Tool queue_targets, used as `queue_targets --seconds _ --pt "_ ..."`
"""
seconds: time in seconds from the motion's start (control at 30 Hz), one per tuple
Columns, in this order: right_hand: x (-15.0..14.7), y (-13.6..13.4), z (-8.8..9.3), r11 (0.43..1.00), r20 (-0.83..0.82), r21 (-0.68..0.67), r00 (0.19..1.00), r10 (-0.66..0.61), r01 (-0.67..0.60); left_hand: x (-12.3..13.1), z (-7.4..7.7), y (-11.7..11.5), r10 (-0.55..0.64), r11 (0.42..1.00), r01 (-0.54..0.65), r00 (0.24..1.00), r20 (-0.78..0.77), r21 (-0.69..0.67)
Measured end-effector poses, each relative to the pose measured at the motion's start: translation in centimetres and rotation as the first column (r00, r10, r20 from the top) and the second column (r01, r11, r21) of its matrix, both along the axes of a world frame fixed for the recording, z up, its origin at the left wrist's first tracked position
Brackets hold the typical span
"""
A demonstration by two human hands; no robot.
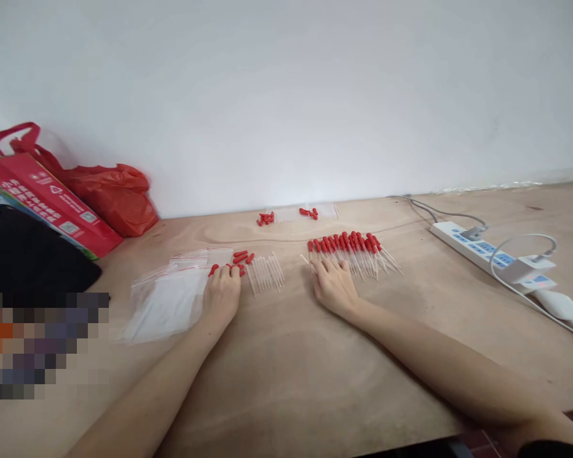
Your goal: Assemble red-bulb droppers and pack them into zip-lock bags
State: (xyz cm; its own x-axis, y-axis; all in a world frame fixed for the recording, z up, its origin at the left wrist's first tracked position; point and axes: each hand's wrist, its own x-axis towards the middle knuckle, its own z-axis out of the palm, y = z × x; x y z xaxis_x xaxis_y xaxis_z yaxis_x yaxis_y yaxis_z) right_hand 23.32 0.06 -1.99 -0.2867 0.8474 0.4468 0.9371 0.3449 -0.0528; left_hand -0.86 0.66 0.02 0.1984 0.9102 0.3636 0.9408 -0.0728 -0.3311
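Note:
My left hand (222, 292) lies palm down on the wooden table (286, 369), fingers stretched toward a few loose red rubber caps (241, 257), beside a stack of clear zip bags (172, 296). A small bunch of clear pipette tubes (266, 272) lies just right of it. My right hand (333, 284) rests flat with fingers apart, its fingertips touching the near end of a row of several red-capped droppers (353, 249).
More red caps (265, 219) and a clear bag (305, 212) lie by the wall. A white power strip (482, 251) with a plugged charger and cables sits at the right. A red plastic bag (114, 194), a red box (52, 203) and a black item crowd the left.

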Motion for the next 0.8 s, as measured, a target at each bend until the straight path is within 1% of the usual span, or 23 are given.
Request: queue_targets --seconds 0.1,0.2,0.27,0.3,0.37,0.43,0.47,0.53,0.63,0.8 --pt "2.4 -1.3 -0.8 0.995 -0.039 0.091 0.998 0.052 -0.049 0.0 0.1 0.0 0.007 1.000 -0.007 1.000 0.002 0.001" --pt "4.0 -2.2 -1.0 0.986 -0.071 0.146 0.993 0.091 -0.080 0.1 0.1 -0.2 -0.015 0.999 0.014 0.999 0.031 0.043" --pt "4.6 -2.5 -1.0 0.982 -0.090 0.155 0.989 0.120 -0.105 0.4 -0.1 -0.4 -0.074 0.994 0.067 0.995 0.073 0.091" --pt "4.7 -2.6 -0.9 0.981 -0.105 0.153 0.985 0.135 -0.118 0.7 -0.2 -0.6 -0.122 0.987 0.110 0.987 0.103 0.115" --pt "4.7 -2.7 -0.6 0.979 -0.143 0.144 0.975 0.167 -0.147 1.6 -0.5 -1.1 -0.251 0.964 0.229 0.952 0.178 0.135" --pt "4.5 -2.7 -0.4 0.974 -0.176 0.133 0.963 0.206 -0.184 2.7 -0.8 -1.8 -0.383 0.924 0.364 0.882 0.277 0.116" --pt "4.3 -2.7 -0.3 0.970 -0.187 0.125 0.955 0.232 -0.211 3.2 -1.0 -2.1 -0.434 0.899 0.426 0.838 0.330 0.101" --pt "3.9 -2.6 -0.3 0.956 -0.203 0.101 0.935 0.291 -0.276 4.3 -1.2 -2.7 -0.486 0.859 0.506 0.762 0.429 0.074" --pt "3.4 -2.4 -0.4 0.931 -0.231 0.064 0.902 0.364 -0.360 5.3 -1.4 -3.0 -0.490 0.837 0.545 0.708 0.510 0.047" --pt "2.8 -1.9 -0.6 0.910 -0.256 0.041 0.876 0.408 -0.412 5.7 -1.6 -2.5 -0.518 0.825 0.560 0.690 0.506 0.081"
